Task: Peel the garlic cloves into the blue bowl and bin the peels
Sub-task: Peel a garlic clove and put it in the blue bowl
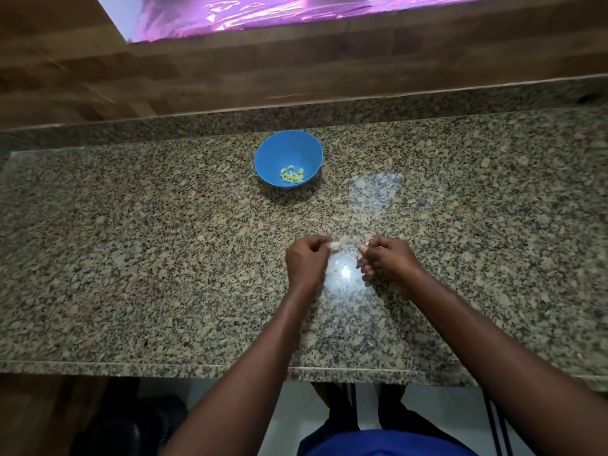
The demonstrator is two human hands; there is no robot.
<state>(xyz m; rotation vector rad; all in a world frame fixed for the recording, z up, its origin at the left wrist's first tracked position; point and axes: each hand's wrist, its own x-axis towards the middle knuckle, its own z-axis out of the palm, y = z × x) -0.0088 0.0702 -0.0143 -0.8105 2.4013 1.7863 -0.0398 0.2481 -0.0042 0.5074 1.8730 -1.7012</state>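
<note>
Speckled granite counter point(131, 258), hands working near the middle, toward its front edge. Left hand point(306, 263) has its grip pinched on a small pale garlic clove point(335, 246) at the fingertips; long axis seems to run left-right, tip toward the right hand, too small to be sure. Right hand point(385, 258) has curled fingers beside it; a pale scrap, maybe peel, at its thumb. Probably mid-peel: one holds, one strips. Round blue plastic bowl point(289, 153) sits toward the back edge, holding peeled yellowish cloves point(291, 175). No bin visible.
</note>
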